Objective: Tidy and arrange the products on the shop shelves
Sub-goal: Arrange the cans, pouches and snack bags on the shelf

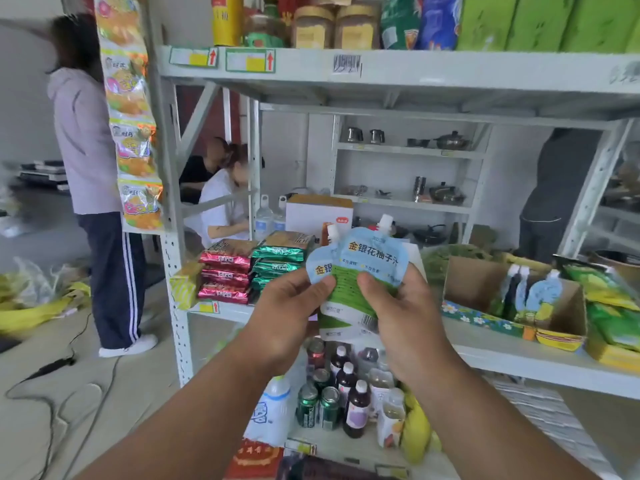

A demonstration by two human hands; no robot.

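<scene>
Your left hand (291, 308) and right hand (398, 306) both grip two juice pouches (360, 271) at frame centre, not yet shelved; the half-filled display box (568, 306) at right likely awaits them.

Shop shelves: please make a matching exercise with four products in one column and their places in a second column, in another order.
Things:
1. spouted juice pouches
2. red and green snack packs
3. two brown-lidded jars
4. green drink cans

Places:
A. bottom shelf
B. top shelf
C. gripped in both hands
D. middle shelf, left end

Pairs: 1-C, 2-D, 3-B, 4-A
</scene>
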